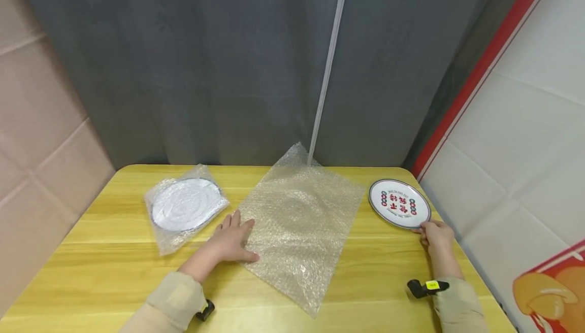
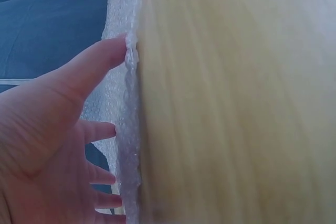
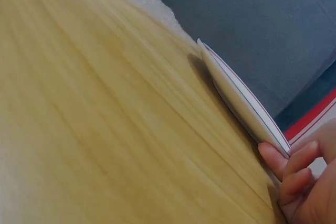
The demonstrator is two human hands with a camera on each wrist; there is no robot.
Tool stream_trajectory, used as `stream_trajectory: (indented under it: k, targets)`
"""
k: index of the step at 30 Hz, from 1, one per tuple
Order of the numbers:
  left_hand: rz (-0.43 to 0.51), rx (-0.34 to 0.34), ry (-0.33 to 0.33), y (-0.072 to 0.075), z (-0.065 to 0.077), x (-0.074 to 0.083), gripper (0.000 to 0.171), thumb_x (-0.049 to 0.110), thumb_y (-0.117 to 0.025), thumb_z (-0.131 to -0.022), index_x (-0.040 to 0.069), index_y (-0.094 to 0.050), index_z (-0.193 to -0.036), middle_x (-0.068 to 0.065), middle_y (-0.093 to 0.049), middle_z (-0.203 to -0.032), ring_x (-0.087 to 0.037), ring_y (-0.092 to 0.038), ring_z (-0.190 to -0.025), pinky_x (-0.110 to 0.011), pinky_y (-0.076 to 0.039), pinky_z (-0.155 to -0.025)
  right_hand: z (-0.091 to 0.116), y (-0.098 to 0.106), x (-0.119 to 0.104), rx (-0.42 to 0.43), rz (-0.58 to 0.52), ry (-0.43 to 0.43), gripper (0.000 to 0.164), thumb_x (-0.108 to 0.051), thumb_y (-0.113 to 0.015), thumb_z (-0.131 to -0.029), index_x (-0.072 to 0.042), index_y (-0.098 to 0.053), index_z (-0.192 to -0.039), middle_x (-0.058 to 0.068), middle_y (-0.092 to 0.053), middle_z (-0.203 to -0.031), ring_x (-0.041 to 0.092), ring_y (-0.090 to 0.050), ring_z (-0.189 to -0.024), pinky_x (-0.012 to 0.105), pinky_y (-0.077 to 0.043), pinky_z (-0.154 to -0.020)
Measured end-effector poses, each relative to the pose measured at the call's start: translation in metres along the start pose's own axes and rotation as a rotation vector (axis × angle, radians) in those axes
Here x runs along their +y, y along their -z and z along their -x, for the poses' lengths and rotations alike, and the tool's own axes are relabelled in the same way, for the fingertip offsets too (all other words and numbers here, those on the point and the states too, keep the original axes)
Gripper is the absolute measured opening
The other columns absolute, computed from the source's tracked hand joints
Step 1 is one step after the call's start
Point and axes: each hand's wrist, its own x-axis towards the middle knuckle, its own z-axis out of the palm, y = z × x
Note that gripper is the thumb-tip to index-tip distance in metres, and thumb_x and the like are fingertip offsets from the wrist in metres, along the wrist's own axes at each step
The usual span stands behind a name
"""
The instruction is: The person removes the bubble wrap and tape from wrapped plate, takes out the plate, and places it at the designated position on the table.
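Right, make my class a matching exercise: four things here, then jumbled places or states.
1. Round white plate with red characters
2. Clear bubble-wrap sheet
3. Round white item in bubble wrap
4. Grey cloth curtain

A. Behind the yellow wooden table
B. Held by the right hand
C. On the table's left side
D. Touched by the left hand

Pairs: 1-B; 2-D; 3-C; 4-A

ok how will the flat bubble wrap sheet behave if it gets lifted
The bubble wrap sheet would probably flop and sag, as it lies thin and crinkled on the table. It is likely light for its size, being see-through film. Lifted from the edge the left hand touches, the rest would likely trail.
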Motion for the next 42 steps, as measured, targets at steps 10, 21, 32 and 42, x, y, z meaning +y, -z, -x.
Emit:
stream_trajectory:
  k: [10,21,32,42]
  targets:
    - [-0.133,0.082,-0.031,0.001,-0.007,-0.005,0.093,0.064,-0.073,-0.069,0.010,-0.048,-0.140,-0.030,-0.031,-0.144,-0.049,-0.026,-0.131,-0.066,-0.024,-0.099,-0.001,0.001,-0.003,-0.051,0.229,0.084,0.054,-0.009,-0.042,-0.091,0.021,-0.034,-0.135,0.000,-0.061,-0.058,0.011,-0.052,-0.047,0.025,-0.048,-0.044]
    - [-0.072,0.195,-0.031,0.004,-0.011,-0.011,0.062,0.044,-0.068,-0.084,0.002,-0.057,-0.128,-0.026,-0.047,-0.133,-0.047,-0.041,-0.121,-0.064,-0.030,-0.097,0.008,-0.001,-0.009,0.076,0.555,0.180,0.061,-0.022,-0.046,-0.091,0.015,-0.032,-0.137,0.040,-0.039,-0.131,0.051,-0.040,-0.118,0.056,-0.032,-0.101]
    - [0.020,0.360,-0.102,0.014,-0.009,-0.015,0.042,0.023,-0.068,-0.087,-0.005,-0.063,-0.118,-0.021,-0.064,-0.113,-0.039,-0.058,-0.107,-0.051,-0.045,-0.093,0.038,-0.024,-0.032,0.144,0.527,0.341,0.048,-0.026,-0.051,-0.094,0.007,-0.047,-0.128,0.032,-0.054,-0.118,0.045,-0.053,-0.099,0.053,-0.042,-0.074]
    - [0.069,0.389,-0.008,0.033,-0.001,-0.018,0.038,0.026,-0.063,-0.090,0.000,-0.065,-0.118,-0.016,-0.067,-0.109,-0.035,-0.062,-0.100,-0.050,-0.049,-0.085,0.074,-0.068,-0.062,0.133,0.466,0.580,0.027,-0.020,-0.058,-0.091,0.000,-0.063,-0.108,0.016,-0.064,-0.080,0.030,-0.057,-0.069,0.039,-0.040,-0.057]
